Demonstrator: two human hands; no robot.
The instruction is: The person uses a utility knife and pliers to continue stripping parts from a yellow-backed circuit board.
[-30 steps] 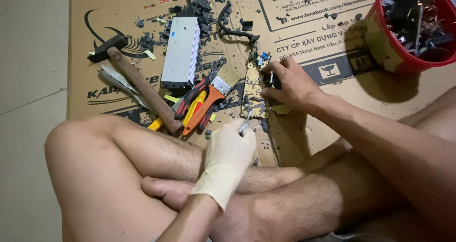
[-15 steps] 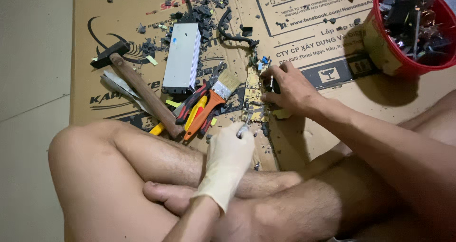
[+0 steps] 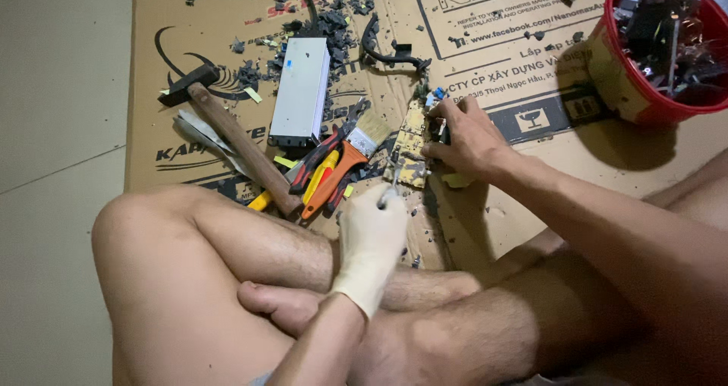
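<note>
Fingers (image 3: pixel 444 124) of rt hand (image 3: pixel 470 139) pinch circuit board (image 3: pixel 409 139).

Circuit board (image 3: pixel 409 139): yellowish, w/ small parts on top, lying flat on cardboard (image 3: pixel 485 219), long axis running away from the person. Far end pinned under right hand (image 3: pixel 466 136). Thin metal tool (image 3: pixel 393 190) gripped in gloved left hand (image 3: pixel 371 234), tip at board's near edge.

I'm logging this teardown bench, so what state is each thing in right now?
circuit board: flat on cardboard, pinned by right hand
left hand: gloved, gripping a thin metal tool
hammer: lying flat
metal case: lying closed
red bucket: upright, holding parts
</note>
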